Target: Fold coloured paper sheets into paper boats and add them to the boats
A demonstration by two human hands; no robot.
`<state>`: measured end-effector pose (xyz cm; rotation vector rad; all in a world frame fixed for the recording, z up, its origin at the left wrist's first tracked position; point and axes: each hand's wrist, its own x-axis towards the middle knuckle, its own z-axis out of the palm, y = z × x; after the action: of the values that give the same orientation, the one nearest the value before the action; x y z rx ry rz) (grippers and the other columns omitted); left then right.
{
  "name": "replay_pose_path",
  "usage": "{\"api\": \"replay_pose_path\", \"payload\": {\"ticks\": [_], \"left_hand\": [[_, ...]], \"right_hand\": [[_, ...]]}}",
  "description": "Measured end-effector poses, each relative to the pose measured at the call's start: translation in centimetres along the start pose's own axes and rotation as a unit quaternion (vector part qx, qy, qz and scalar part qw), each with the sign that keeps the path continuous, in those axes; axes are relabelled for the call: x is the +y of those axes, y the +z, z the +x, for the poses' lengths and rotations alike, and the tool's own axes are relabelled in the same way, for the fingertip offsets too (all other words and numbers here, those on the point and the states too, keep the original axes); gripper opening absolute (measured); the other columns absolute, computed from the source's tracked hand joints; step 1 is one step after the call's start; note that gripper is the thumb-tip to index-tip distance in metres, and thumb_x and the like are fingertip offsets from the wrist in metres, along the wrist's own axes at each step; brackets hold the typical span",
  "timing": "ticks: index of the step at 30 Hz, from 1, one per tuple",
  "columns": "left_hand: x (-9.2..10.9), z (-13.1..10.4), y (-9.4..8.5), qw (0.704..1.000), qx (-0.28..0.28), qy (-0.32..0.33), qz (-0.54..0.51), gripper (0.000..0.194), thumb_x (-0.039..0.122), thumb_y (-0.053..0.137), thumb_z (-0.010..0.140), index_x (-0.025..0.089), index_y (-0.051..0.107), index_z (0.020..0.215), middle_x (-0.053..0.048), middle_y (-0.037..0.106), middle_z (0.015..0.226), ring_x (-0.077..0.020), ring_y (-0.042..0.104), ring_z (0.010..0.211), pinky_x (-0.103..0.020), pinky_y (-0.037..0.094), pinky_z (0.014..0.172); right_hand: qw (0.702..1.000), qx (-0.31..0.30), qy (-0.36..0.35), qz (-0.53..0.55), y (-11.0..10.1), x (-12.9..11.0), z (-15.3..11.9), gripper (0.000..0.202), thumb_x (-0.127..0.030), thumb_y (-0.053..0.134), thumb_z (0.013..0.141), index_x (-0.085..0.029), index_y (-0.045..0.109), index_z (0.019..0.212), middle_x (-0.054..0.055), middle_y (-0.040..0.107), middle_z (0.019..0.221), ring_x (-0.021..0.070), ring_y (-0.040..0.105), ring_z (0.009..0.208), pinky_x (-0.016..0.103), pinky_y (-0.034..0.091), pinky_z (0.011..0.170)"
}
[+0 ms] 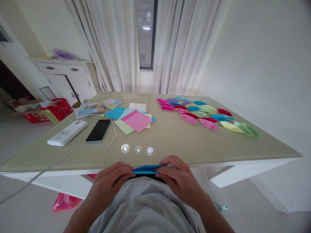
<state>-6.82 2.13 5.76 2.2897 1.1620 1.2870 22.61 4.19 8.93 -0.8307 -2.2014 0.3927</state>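
Observation:
Just off the table's front edge, a folded piece of blue paper (147, 169) is stretched between my two hands. My left hand (109, 181) pinches its left end between thumb and fingers. At the other end, my right hand (178, 176) grips it the same way, fingers above and thumb below. Loose square sheets lie further in on the table, with a pink sheet (137, 121) on top of blue, pale green and yellow ones. To the right, several folded paper petal shapes (189, 118) in pink, red, blue, green, yellow and purple are laid in overlapping rows.
A white power bank (67, 132), a phone (98, 130) and a white cable (80, 146) occupy the table's left side. Behind them are booklets (89, 109). The glass-topped table (175, 147) reflects lights. A white cabinet (70, 77) and red boxes (57, 111) stand left, curtains (116, 42) behind.

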Motion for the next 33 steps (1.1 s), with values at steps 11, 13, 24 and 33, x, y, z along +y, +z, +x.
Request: {"api": "replay_pose_path", "payload": {"ticks": [11,13,24,33], "left_hand": [[0.0,0.0,0.2,1.000,-0.002,0.004,0.009,0.018,0.022,0.063,0.108,0.027,0.080,0.105,-0.001,0.082,0.106,-0.0132,0.080,0.093,-0.019,0.061,0.088],[0.0,-0.1,0.1,1.000,-0.003,0.008,0.008,0.019,0.022,0.063,0.108,0.028,0.081,0.107,-0.001,0.082,0.107,-0.0129,0.079,0.094,-0.018,0.061,0.090],[0.6,0.7,0.5,1.000,-0.026,0.012,-0.009,0.017,0.024,0.064,0.108,0.027,0.080,0.103,0.000,0.082,0.104,-0.0115,0.080,0.089,-0.015,0.061,0.086],[0.7,0.4,1.0,0.998,-0.058,-0.010,-0.019,0.014,0.021,0.067,0.105,0.027,0.080,0.105,-0.002,0.081,0.108,-0.0150,0.079,0.092,-0.021,0.061,0.084]], "right_hand": [[1.000,-0.002,-0.001,-0.012,-0.1,-0.2,0.1,0.023,-0.033,0.060,0.112,-0.024,0.081,0.109,0.007,0.076,0.105,0.0213,0.068,0.096,0.034,0.055,0.085],[1.000,-0.001,-0.002,-0.013,-0.1,-0.3,0.2,0.023,-0.033,0.060,0.112,-0.024,0.081,0.108,0.007,0.076,0.105,0.0212,0.068,0.096,0.034,0.055,0.085],[1.000,0.001,0.000,-0.005,0.3,-0.1,-0.1,0.018,-0.031,0.064,0.110,-0.025,0.081,0.106,0.006,0.076,0.107,0.0214,0.068,0.098,0.035,0.055,0.087],[1.000,-0.004,0.001,-0.009,0.4,-0.4,0.0,0.021,-0.032,0.062,0.111,-0.024,0.080,0.106,0.007,0.076,0.106,0.0211,0.068,0.096,0.035,0.056,0.086]]}}
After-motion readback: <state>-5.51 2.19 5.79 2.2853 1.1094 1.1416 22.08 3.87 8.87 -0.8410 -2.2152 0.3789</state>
